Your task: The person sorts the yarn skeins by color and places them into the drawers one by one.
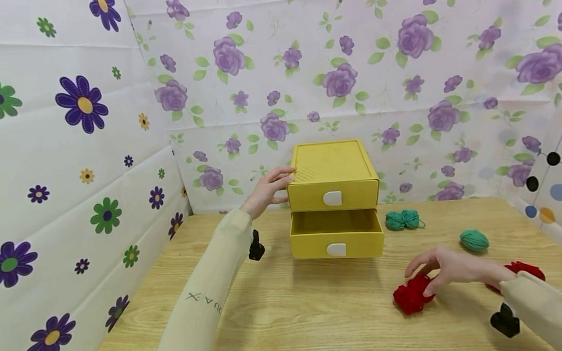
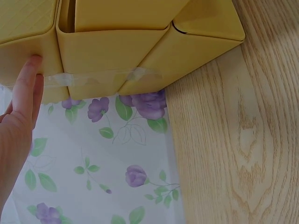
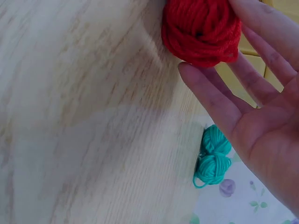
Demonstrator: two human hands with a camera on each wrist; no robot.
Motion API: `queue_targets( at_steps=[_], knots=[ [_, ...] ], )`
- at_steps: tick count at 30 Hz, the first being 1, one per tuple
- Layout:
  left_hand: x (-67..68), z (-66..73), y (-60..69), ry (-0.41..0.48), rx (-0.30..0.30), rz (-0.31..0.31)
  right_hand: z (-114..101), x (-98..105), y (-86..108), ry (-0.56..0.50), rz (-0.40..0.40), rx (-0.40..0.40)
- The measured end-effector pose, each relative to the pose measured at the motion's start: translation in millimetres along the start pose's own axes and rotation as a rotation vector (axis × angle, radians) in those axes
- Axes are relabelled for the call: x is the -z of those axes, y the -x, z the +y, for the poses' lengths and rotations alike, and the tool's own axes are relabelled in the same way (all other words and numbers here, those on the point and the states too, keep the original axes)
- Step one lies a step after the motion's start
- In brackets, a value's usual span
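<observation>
A yellow two-drawer box (image 1: 333,162) stands on the table, its lower drawer (image 1: 337,247) pulled out and its upper drawer (image 1: 313,197) closed. My left hand (image 1: 265,192) rests against the box's left side with extended fingers; a fingertip presses the side wall in the left wrist view. At the right, my right hand (image 1: 453,267) holds a red yarn skein (image 1: 411,296) between thumb and fingers, low over the table. The right wrist view shows the red skein (image 3: 201,32) at the fingertips, its upper part cut off by the frame.
Teal yarn skeins (image 1: 402,220) lie right of the box, with another teal skein (image 1: 474,240) farther right. A second red skein (image 1: 524,271) is partly hidden behind my right wrist. Flower-patterned sheets (image 1: 257,92) hang behind the wooden table (image 1: 278,313).
</observation>
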State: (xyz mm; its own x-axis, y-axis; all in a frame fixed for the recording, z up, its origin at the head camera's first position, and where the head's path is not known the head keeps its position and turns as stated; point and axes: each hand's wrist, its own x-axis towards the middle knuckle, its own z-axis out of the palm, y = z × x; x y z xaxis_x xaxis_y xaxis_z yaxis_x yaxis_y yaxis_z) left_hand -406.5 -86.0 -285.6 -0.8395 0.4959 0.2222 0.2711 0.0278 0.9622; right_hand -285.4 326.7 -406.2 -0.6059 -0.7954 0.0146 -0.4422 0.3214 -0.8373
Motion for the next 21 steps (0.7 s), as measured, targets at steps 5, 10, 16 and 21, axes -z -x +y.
queue_targets(
  at_steps=[5, 10, 16, 21],
  knots=[
    [-4.1, 13.3, 8.4, -0.002, 0.006, -0.030, 0, -2, 0.7, 0.040, -0.011, -0.011],
    [-3.7, 10.7, 6.6, -0.003, 0.007, -0.024, 3, -4, 1.4, 0.078, -0.021, -0.014],
    [0.6, -3.8, -2.4, -0.013, -0.002, 0.006, 4, -6, 1.8, 0.063, -0.018, 0.004],
    [1.2, -4.7, -3.7, -0.010, 0.000, 0.008, 3, -6, 2.2, 0.025, -0.019, 0.019]
  ],
)
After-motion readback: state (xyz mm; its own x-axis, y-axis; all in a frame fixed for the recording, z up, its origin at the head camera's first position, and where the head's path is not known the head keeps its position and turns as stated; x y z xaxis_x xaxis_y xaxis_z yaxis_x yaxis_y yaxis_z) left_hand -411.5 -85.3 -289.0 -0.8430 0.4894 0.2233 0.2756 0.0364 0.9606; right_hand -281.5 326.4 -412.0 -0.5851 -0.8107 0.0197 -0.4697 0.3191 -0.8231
